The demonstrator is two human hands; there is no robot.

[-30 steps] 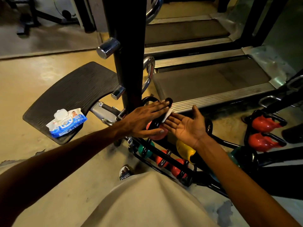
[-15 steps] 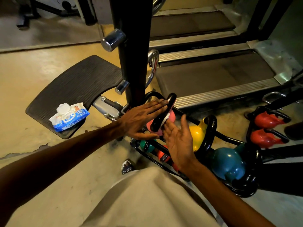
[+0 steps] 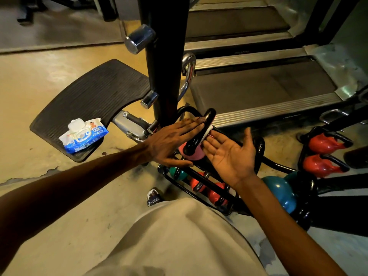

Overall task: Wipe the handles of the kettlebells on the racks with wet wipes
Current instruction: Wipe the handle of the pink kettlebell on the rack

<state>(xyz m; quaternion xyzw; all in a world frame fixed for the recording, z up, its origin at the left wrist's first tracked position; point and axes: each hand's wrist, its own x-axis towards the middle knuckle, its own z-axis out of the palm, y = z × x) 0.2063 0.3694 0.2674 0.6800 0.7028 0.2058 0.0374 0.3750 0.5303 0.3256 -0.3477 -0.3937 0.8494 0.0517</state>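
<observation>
The rack [image 3: 201, 184] holds red, green and blue kettlebells. The pink kettlebell [image 3: 194, 154] sits at its top end. Both flat hands press its black handle [image 3: 201, 132]: left hand [image 3: 171, 142], right hand [image 3: 231, 154] with the wipe [image 3: 207, 132]. The right palm now faces up more than before.

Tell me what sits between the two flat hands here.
In the head view, the pink kettlebell's black handle and a white wipe lie between the left hand and right hand.

Bare forearms; beige garment [image 3: 179, 242]; dark sandal [image 3: 154, 197].
</observation>
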